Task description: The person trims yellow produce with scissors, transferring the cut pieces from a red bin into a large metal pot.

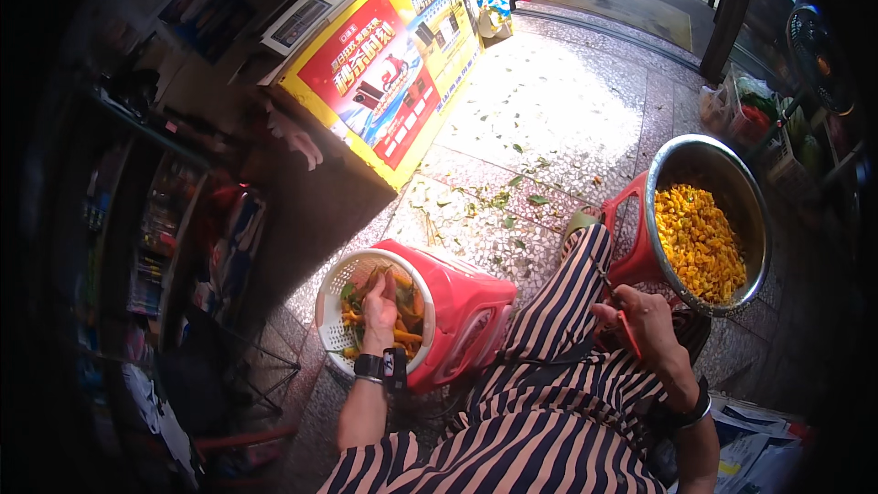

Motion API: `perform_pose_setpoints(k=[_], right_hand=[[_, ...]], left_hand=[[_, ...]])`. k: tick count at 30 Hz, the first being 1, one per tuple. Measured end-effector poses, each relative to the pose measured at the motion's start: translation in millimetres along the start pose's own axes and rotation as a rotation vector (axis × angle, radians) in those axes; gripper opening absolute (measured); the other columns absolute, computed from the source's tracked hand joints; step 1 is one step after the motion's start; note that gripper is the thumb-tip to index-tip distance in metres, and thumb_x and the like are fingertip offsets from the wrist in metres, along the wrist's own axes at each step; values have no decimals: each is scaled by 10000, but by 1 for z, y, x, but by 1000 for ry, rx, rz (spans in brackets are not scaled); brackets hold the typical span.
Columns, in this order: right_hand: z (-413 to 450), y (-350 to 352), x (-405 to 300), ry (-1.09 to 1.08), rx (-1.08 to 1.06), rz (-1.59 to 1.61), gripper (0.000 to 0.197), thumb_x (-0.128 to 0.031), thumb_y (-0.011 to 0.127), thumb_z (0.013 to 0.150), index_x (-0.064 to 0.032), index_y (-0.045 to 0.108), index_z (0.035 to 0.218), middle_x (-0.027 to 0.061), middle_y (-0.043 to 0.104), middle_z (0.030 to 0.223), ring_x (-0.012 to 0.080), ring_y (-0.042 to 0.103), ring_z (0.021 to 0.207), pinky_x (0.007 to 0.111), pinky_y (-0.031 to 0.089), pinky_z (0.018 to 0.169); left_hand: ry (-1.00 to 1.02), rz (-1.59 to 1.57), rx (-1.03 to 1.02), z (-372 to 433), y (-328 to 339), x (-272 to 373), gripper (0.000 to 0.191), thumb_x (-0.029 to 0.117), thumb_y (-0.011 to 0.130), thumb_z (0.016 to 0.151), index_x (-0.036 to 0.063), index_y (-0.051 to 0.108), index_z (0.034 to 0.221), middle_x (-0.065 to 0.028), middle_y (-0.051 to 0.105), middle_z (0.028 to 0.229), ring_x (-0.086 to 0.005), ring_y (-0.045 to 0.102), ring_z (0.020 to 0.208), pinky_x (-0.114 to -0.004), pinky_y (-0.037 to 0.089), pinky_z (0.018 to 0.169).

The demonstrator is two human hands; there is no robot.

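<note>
My left hand (381, 305) reaches into a white plastic basket (336, 281), touching the yellow-orange chili peppers (409, 336) inside; whether its fingers grip one is unclear. That basket rests on a red plastic stool (466, 309). Over my lap, my right hand (641, 319) holds what look like scissors (629, 335) with a red-orange handle. Their dark blades point forward and are partly covered by the hand. To the right of this hand, a metal basin (753, 219) holds many cut yellow pepper pieces (698, 243). A second red stool (627, 219) bears the basin.
Green leaves and stem scraps (501, 202) lie scattered on the terrazzo floor (549, 110). A yellow counter (405, 175) with posters stands ahead to the left. Shelves (164, 233) line the left side. A fan (816, 58) and vegetable crates (789, 165) are at the right.
</note>
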State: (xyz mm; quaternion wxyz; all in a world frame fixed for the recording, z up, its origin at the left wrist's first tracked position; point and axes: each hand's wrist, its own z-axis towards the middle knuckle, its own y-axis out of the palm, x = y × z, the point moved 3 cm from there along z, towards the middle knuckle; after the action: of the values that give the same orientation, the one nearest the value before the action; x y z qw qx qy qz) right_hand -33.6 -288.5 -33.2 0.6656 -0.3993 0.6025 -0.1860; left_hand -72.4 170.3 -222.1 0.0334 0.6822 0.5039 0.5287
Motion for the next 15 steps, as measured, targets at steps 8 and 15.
perform_pose_setpoints(k=[8,15], right_hand=[[97,175,-109,-132,-408,55,574,-575,567,835,-1,569,839,204,607,673,392,621,659,460,468,593],[93,248,-99,34,-387,392,404,-309,688,794,-4,513,991,207,622,707,360,640,659,433,483,595]], left_hand=[[200,120,-37,-17,17,-10,413,-31,535,899,57,421,1286,-82,510,1196,-180,540,1037,-306,486,907],[464,277,123,-45,62,16,531,-8,488,920,68,272,1399,-98,479,1194,-187,508,1049,-331,435,943]])
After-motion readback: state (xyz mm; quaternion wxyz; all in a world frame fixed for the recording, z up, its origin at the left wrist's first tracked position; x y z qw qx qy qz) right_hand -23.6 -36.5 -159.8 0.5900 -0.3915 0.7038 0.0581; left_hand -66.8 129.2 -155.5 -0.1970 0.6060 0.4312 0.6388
